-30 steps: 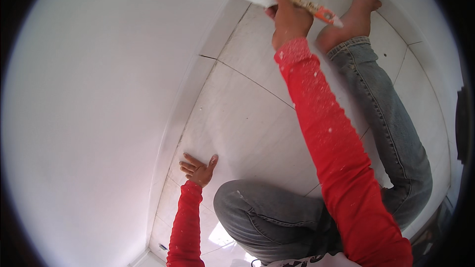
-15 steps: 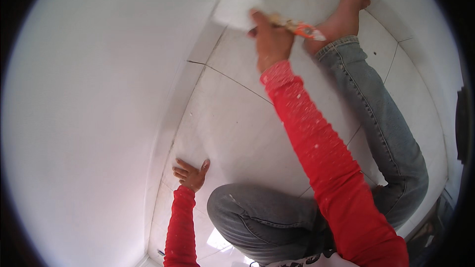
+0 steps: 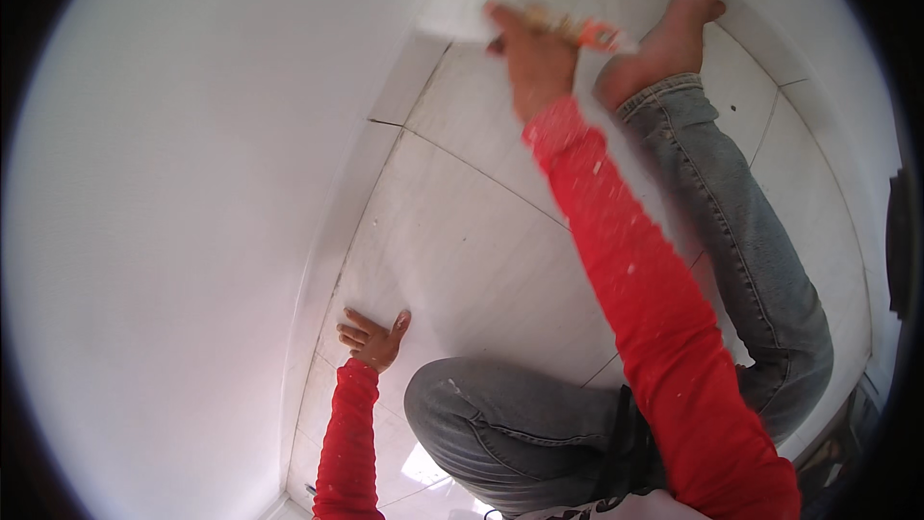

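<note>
Head view: what's the right grip (image 3: 541,67) on?

Wide flat brush (image 3: 464,6). Fingers wrapped round it near the base of the white head, thumb side up by the head's edge. Brush is motion-blurred.

Where's the brush exactly?

Far end of the floor (image 3: 481,274), by the skirting (image 3: 351,178) under the white wall (image 3: 183,193). Head points left to the wall, orange handle end points right. Can't tell if the bristles touch.

Handle clear of the bare foot (image 3: 662,43)?

Near it; the tip overlaps the heel in view. Contact can't be told.

Left grip (image 3: 375,342)?

Wide: fingers spread, thumb out, low over the tiles just beside the skirting. Can't confirm palm contact.

Rest?

Red right sleeve (image 3: 659,299) flecked white; grey jeans (image 3: 751,221), near knee bent; bright light patch (image 3: 423,467) beside that knee.
</note>
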Tool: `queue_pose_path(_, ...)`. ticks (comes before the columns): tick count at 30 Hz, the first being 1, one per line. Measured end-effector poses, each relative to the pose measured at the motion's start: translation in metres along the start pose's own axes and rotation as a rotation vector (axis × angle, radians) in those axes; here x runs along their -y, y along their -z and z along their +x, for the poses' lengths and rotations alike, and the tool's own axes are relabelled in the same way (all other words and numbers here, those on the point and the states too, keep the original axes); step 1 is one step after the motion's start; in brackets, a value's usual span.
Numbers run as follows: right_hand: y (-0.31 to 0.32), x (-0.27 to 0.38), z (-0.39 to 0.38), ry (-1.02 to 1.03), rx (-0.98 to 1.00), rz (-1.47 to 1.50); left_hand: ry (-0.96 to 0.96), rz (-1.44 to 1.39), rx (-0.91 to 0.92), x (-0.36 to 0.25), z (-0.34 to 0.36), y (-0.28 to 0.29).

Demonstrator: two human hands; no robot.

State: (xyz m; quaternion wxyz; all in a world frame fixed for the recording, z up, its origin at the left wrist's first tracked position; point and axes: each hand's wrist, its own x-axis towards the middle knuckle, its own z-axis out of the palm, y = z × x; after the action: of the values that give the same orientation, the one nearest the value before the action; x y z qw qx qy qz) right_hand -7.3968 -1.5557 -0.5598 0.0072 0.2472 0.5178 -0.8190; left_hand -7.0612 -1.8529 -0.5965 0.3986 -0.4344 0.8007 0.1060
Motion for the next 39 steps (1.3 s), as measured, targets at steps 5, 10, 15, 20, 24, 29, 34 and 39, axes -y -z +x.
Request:
queue_pose_path(5, 0.005, -0.044, -0.084, -0.194, 0.412, -0.029, 0.022, -0.011, 0.017, 0.004, -0.001, 0.001)
queue_pose_path(10, 0.022, -0.014, -0.04, 0.144, 0.061, 0.169, -0.033, -0.032, -0.029, 0.006, 0.003, -0.005)
queue_pose_path(15, 0.016, 0.012, 0.013, 0.49, -0.121, 0.026, 0.03, 0.017, 0.011, 0.011, 0.006, -0.001)
queue_pose_path(20, 0.004, 0.012, 0.044, 0.723, -0.149, -0.215, -0.019, -0.021, -0.025, 0.013, 0.005, -0.004)
queue_pose_path(24, 0.015, 0.003, 0.049, 0.666, -0.131, -0.256, -0.002, -0.018, 0.036, -0.006, 0.0, -0.002)
queue_pose_path(29, 0.01, 0.001, 0.047, 0.841, -0.12, -0.322, -0.018, -0.029, -0.009, 0.013, 0.005, -0.007)
queue_pose_path(34, 0.014, 0.015, 0.044, 0.718, -0.108, -0.376, 0.002, -0.027, 0.006, 0.005, -0.001, -0.001)
queue_pose_path(39, 0.002, 0.009, 0.047, 0.469, -0.099, -0.118, -0.021, -0.003, -0.018, 0.004, 0.002, -0.004)
